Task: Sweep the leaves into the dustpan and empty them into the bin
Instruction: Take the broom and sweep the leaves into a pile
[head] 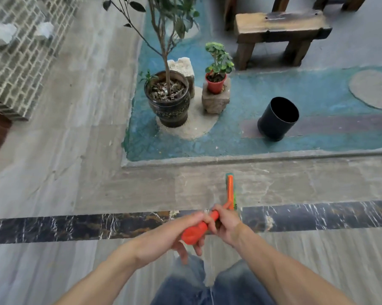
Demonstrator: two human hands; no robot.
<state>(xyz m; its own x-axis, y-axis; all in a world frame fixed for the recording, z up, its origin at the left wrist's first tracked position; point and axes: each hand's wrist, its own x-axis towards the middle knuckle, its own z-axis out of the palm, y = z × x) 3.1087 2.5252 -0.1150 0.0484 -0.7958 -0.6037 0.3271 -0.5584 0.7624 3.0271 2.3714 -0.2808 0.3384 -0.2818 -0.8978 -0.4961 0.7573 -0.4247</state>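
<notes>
**Two hands on the broom handle**

Both of my hands hold the orange broom [210, 221]. My left hand [177, 233] curls around the fat top end of the handle, fingers wrapped under it. My right hand [226, 223] grips the handle just below, its fingers closed around the shaft and touching my left fingers. The broom head [230, 191], orange with a green edge, rests on the grey stone floor [75, 172] in front of me, just past a dark marbled strip [317, 214].

Beyond a low kerb lies a blue-green paved area. The black bin [278, 118] stands there, open at the top and leaning slightly, well apart from the broom head. To its left a small red pot [215, 84] with a green plant sits on a stone block, and beside that a large dark patterned pot [169, 102] holds a thin tree. A wooden bench [280, 29] stands further back. I cannot make out leaves on the floor or a dustpan.
</notes>
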